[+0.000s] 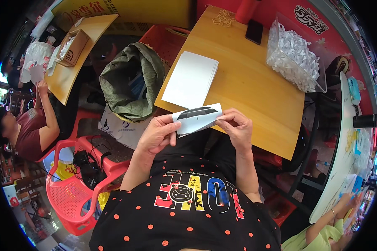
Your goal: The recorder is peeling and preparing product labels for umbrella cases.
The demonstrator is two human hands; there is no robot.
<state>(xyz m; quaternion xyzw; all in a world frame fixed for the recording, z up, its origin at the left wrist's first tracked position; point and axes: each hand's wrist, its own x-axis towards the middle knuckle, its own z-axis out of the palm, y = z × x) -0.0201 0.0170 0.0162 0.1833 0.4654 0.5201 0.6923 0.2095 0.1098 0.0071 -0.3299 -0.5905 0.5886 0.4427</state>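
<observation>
A white sheet of paper [198, 119], bent over on itself and printed with a black umbrella, is held up between my hands just off the table's near edge. My left hand [157, 134] is closed on its left end, thumb on top. At the right end, my right hand [237, 129] pinches the paper between thumb and fingers. Beyond my hands a stack of white sheets [190, 79] lies on the wooden table [243, 79]; its top sheet is blank.
On the table are a transparent bin [321, 80] of white curled strips, a black phone [254, 32] and rubber bands [223, 18]. Left stand an open green sack [115, 83] and red chair [65, 196]. Co-workers sit left [35, 134] and lower right [320, 234].
</observation>
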